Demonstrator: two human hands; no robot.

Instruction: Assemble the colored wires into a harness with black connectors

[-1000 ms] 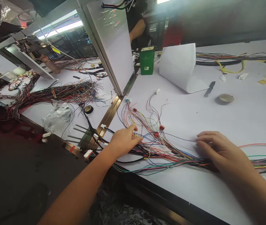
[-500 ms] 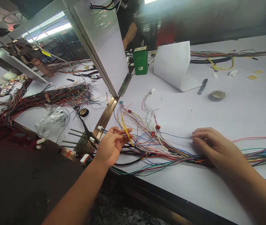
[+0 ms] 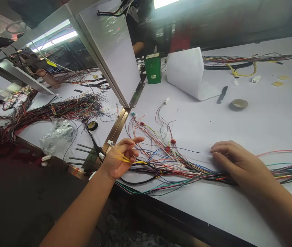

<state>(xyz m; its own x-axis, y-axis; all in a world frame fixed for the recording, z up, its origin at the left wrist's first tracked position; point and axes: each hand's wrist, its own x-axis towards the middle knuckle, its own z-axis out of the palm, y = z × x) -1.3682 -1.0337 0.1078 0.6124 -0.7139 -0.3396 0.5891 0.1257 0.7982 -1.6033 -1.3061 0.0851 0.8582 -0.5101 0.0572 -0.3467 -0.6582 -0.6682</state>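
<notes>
My left hand (image 3: 121, 158) is palm up over the left end of a wire bundle (image 3: 187, 169), index finger stretched out and the other fingers loosely bent. Several yellow wires (image 3: 124, 157), smeared by motion, cross its fingers and palm; no firm grip on them shows. My right hand (image 3: 235, 159) rests over the bundle further right, thumb and index finger pinching a dark blue wire (image 3: 192, 150). Red connectors (image 3: 173, 141), a teal connector (image 3: 133, 114) and a white connector (image 3: 166, 101) sit on wire ends beyond the bundle.
A metal rail (image 3: 117, 127) and upright panel (image 3: 115, 51) divide the table. Left of them lie a thick wire bundle (image 3: 66, 108), a plastic bag (image 3: 58, 137), a tape roll (image 3: 92, 126) and metal rods (image 3: 84, 154). Behind stand a green box (image 3: 153, 68) and bent white paper (image 3: 186, 72).
The yellow wires have swung left and down from my left fingertips across the hand. My left index finger has straightened and the hand shifted slightly left. My right hand has stayed almost still.
</notes>
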